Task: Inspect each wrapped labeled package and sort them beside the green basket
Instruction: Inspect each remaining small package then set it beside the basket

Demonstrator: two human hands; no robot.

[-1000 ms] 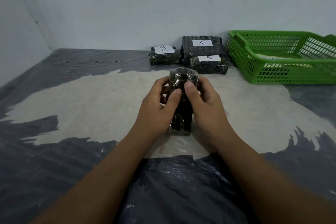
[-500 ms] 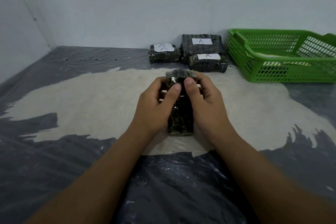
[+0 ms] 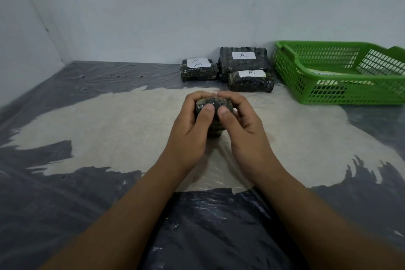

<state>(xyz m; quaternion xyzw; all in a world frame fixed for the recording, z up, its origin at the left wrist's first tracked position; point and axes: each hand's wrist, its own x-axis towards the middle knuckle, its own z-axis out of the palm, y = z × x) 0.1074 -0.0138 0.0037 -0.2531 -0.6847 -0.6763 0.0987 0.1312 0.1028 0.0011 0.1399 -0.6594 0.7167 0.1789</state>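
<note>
Seems to be a bare sorting corner in a plain room. Shown by pale blank walls (image 3: 135, 15) meeting in a corner, a dark plastic sheet (image 3: 54, 208) spread underneath, a green basket (image 3: 290, 73) and labelled wrapped packages (image 3: 243, 64) against the wall

Plain pale grey-blue back wall (image 3: 153, 6) from ten to two o'clock, matte and evenly lit. Side wall (image 3: 17, 39) of the same colour at nine o'clock, meeting the back one in a corner seam (image 3: 43, 19) that runs down to the floor at about ten o'clock. Small dark speck (image 3: 46, 29) on that seam.

Dark grey plastic sheeting (image 3: 43, 215) over the floor, wrinkled and glossy, with faint highlights at six o'clock. Large pale beige patch (image 3: 98, 129) across the middle from nine to three o'clock, its edges ragged like brush strokes; impossible to tell whether above or beneath the film. Row of small dark pits (image 3: 114, 76) at eleven o'clock, near the foot of the back wall.

Soft, cool, diffuse light; shadows faint.
</note>
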